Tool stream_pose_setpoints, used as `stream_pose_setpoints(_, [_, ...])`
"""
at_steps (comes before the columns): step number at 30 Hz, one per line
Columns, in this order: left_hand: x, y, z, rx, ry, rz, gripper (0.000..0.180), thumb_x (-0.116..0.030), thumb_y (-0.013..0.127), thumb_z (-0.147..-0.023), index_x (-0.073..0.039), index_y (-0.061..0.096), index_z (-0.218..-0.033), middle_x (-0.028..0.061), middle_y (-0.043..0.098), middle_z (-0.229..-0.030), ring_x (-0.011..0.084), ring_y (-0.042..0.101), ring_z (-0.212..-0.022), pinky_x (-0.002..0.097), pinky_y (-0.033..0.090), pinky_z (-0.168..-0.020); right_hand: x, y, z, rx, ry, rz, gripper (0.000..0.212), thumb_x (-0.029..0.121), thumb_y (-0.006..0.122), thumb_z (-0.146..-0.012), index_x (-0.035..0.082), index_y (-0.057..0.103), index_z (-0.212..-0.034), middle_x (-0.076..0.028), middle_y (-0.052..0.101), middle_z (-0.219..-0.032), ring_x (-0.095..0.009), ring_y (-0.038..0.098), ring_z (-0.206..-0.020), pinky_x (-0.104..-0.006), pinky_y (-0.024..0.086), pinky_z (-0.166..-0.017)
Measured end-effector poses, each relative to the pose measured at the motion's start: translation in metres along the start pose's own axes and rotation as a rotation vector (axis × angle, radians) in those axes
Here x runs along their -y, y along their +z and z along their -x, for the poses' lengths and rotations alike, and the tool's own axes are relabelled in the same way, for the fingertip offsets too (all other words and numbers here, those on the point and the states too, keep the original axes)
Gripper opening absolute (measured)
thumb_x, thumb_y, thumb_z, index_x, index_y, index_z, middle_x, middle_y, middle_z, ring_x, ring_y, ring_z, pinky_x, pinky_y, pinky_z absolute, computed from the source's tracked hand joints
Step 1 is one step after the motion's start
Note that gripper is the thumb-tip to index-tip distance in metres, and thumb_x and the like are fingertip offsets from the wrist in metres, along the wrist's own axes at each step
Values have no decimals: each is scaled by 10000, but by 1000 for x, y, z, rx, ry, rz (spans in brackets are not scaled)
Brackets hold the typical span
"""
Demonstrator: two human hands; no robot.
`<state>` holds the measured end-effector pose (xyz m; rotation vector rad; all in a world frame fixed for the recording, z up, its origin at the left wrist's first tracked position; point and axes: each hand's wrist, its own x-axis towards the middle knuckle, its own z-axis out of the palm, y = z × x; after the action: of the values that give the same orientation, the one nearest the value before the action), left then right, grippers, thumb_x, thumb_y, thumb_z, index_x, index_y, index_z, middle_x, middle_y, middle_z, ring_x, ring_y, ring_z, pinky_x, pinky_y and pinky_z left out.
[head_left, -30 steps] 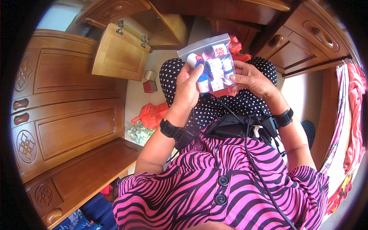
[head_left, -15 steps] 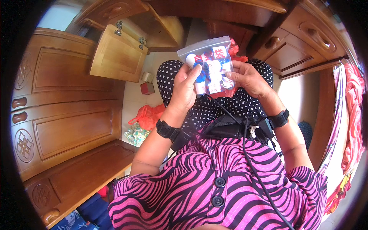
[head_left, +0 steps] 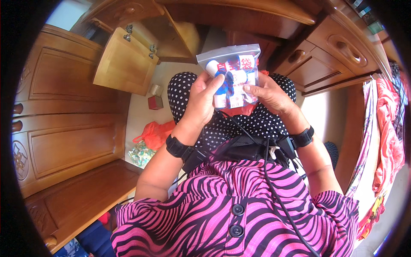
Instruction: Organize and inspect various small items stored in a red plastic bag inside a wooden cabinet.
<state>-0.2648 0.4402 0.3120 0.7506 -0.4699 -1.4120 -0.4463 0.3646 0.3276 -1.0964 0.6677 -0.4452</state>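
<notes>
Above my lap, I hold up a clear zip-top plastic bag [head_left: 233, 77] with red print on it. Several small white and blue rolls or bottles lie inside; their exact kind is hard to make out. The bag's left side is gripped by my left hand [head_left: 201, 99], the thumb pressed across its front. At the right side, my right hand [head_left: 274, 94] closes on it, with its thumb on the front and the fingers behind. The bag's zip edge points away from me. Red plastic [head_left: 239, 110] shows under the bag, on my polka-dot trousers [head_left: 182, 96].
A cabinet door [head_left: 126, 62] stands open at the far left. Wooden wardrobe doors [head_left: 70, 64] line the left, and a desk with drawers [head_left: 317, 55] stands at the right. On the floor lie a red plastic bag [head_left: 155, 133] and a small red box [head_left: 155, 102]. Clothes [head_left: 387, 137] are piled on the right.
My view has shifted slightly, moving the room in the picture. The zip-top bag stays between both hands, and my right thumb has slid a little inward over its front.
</notes>
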Motion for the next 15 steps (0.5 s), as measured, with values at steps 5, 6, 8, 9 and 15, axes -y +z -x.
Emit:
stream_pose_setpoints(5, [-3, -5, -5, -13, -15, -10, 338, -148, 619, -896, 24, 515, -1168, 93, 594, -1112, 157, 589, -1012, 301, 478, -897, -2, -3, -4, -54, -25, -57, 381, 195, 652, -880, -21, 542, -1173, -61, 637, -1064, -126, 600, -962, -276, 470, -878])
stream_pose_setpoints(6, [-4, -5, -7, -2, -14, -30, 336, -149, 620, -896, 22, 517, -1167, 92, 598, -1102, 156, 591, -1008, 300, 479, -897, -2, -3, -5, -65, -27, -70, 382, 186, 652, -881, -21, 539, -1180, -62, 638, -1062, -126, 603, -958, -275, 477, -871])
stream_pose_setpoints(8, [-5, -5, -9, -15, -8, -27, 332, -149, 620, -896, 18, 520, -1166, 89, 604, -1087, 152, 598, -992, 297, 486, -886, -3, -2, -8, -69, -22, -93, 375, 174, 649, -883, -24, 536, -1181, -64, 633, -1077, -126, 600, -970, -276, 478, -875])
stream_pose_setpoints(9, [-5, -5, -10, -15, -7, -36, 338, -164, 603, -909, 18, 511, -1178, 91, 594, -1113, 156, 588, -1008, 305, 475, -901, -4, -2, -8, -68, -18, -94, 375, 174, 649, -883, -24, 536, -1181, -64, 633, -1077, -126, 600, -970, -276, 478, -875])
stream_pose_setpoints(15, [-7, 0, -17, 2, 9, -63, 323, -177, 587, -922, 5, 522, -1182, 75, 605, -1109, 144, 591, -999, 300, 474, -895, 0, 5, -7, -55, -69, -24, 447, 208, 718, -820, 17, 532, -1179, -52, 632, -1025, -139, 605, -912, -260, 514, -693])
